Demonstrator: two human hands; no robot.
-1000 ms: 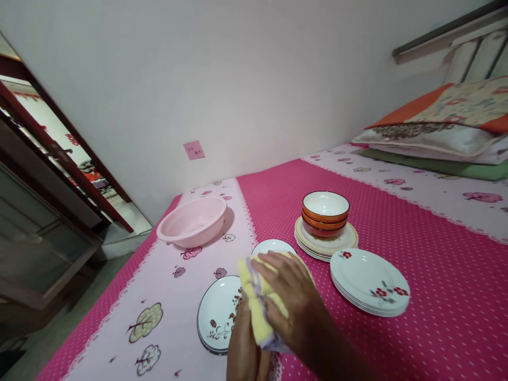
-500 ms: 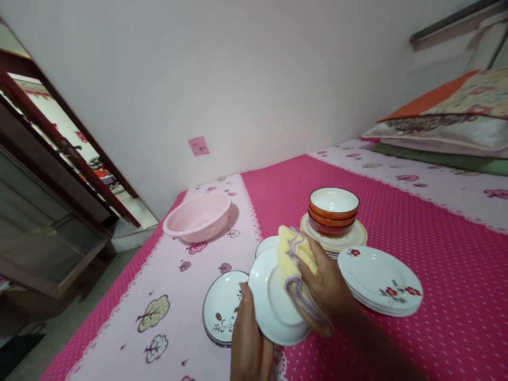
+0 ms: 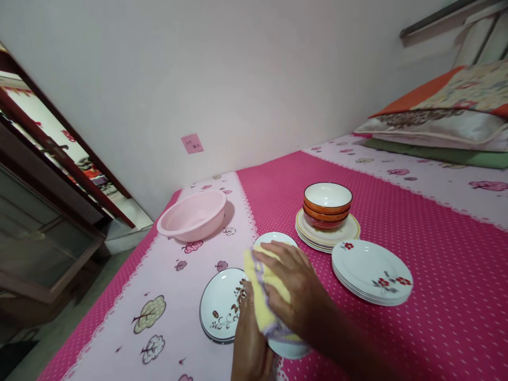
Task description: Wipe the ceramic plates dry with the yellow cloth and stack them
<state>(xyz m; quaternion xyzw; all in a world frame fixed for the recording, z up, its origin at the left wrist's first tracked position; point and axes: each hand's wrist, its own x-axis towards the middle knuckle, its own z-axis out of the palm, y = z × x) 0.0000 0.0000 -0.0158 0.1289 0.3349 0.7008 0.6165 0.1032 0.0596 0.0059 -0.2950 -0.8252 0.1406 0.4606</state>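
Observation:
My left hand (image 3: 252, 333) grips a white plate (image 3: 289, 349) by its near left edge; the yellow cloth covers most of it. Pressed flat over the plate is a yellow cloth with purple edging (image 3: 264, 291), held under the fingers of my right hand (image 3: 291, 286). Left of my hands lies a small stack of plates with brown flowers and a dark rim (image 3: 222, 307). Behind them, another dark-rimmed plate (image 3: 278, 238) is partly hidden by my right hand. To the right sits a stack of white plates with red flowers (image 3: 369, 270).
Orange bowls (image 3: 327, 203) are stacked on yellow-rimmed plates (image 3: 353, 233) at the back. A pink basin (image 3: 194, 219) stands at the back left, near the wall. Pillows (image 3: 440, 121) are piled at the far right of the pink bedspread (image 3: 273, 174).
My right hand has slid the cloth leftward across the plate, which it now mostly covers. My left hand still holds the plate. The view has shifted slightly.

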